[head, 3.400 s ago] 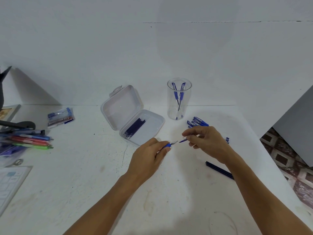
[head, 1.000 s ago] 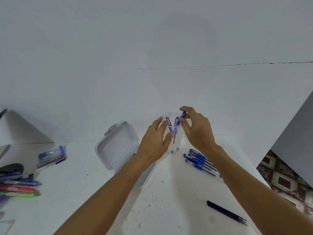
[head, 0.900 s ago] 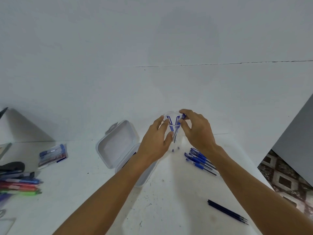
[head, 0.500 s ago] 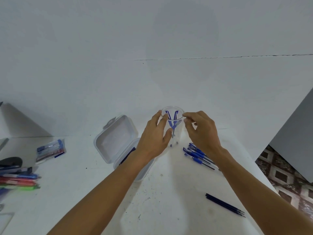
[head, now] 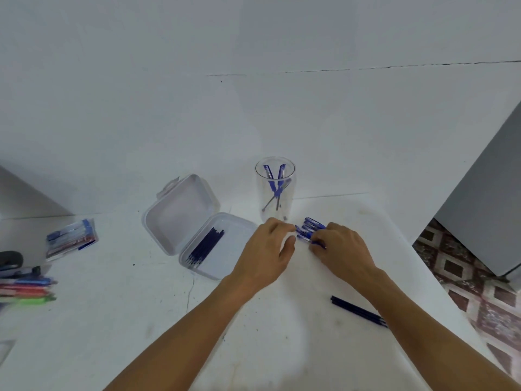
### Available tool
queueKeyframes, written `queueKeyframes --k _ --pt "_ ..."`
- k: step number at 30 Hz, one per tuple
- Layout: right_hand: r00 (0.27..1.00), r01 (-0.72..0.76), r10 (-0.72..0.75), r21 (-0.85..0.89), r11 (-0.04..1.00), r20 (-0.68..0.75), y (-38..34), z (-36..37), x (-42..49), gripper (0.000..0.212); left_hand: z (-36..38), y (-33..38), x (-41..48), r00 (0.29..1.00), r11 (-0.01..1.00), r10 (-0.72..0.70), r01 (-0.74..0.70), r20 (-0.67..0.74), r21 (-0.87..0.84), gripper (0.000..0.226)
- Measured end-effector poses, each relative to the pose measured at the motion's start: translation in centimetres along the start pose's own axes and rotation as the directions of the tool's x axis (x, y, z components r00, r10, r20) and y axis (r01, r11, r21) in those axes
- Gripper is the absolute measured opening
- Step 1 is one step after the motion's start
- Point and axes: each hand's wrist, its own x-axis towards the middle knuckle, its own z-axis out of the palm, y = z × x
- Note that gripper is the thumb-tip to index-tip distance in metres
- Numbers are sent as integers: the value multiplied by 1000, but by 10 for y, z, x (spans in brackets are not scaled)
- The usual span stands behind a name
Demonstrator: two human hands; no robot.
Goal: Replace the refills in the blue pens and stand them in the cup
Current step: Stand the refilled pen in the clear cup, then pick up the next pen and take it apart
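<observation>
A clear cup [head: 275, 190] stands at the back of the white table with three blue pens [head: 277, 182] leaning inside it. Just in front of it, to the right, lies a small pile of blue pens [head: 309, 227]. My right hand [head: 342, 251] is on the pile's right side, its fingertips pinching one pen there. My left hand [head: 267, 249] rests at the pile's left ends, fingers loosely curled, with nothing visibly held. An open white box [head: 180, 218] to the left holds several dark refills [head: 205, 246].
A few dark loose refills [head: 357, 310] lie near the table's right front edge, beside my right forearm. A packet of pens [head: 72, 239] and coloured markers [head: 26, 290] lie at the far left. The table ends at the right over a tiled floor [head: 462, 272].
Both hands have left the cup and come down to the pen pile in front of it. The cup holds a third pen. The view has tilted down.
</observation>
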Motion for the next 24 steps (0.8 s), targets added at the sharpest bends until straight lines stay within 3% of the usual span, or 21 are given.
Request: queueKeyframes --k 4,11,13,15,17,20,24 --pt "1000 -6 6 -32 999 -7 0 5 0 21 11 8 -12 991 994 -106 109 84 -32 31" --pt "998 1 -4 -46 999 -55 -6 5 -5 24 12 22 -29 975 972 -207 215 84 -92 34" --pt "993 10 -5 43 999 -119 -14 -6 -9 22 6 26 -30 959 952 -272 280 79 -121 38" --pt "988 -7 45 251 968 -146 -26 -20 -12 19 -3 30 -28 944 928 -322 331 77 -172 41" --pt "988 -29 97 467 884 -121 -38 -34 -17 16 -14 37 -26 939 900 -339 343 63 -268 41" --pt "995 -46 96 741 670 -25 -55 -44 -27 13 -27 47 -23 935 851 -351 338 45 -401 38" --pt "988 -151 88 902 404 126 -64 -41 -40 17 -27 49 -31 921 778 -375 372 100 -507 36"
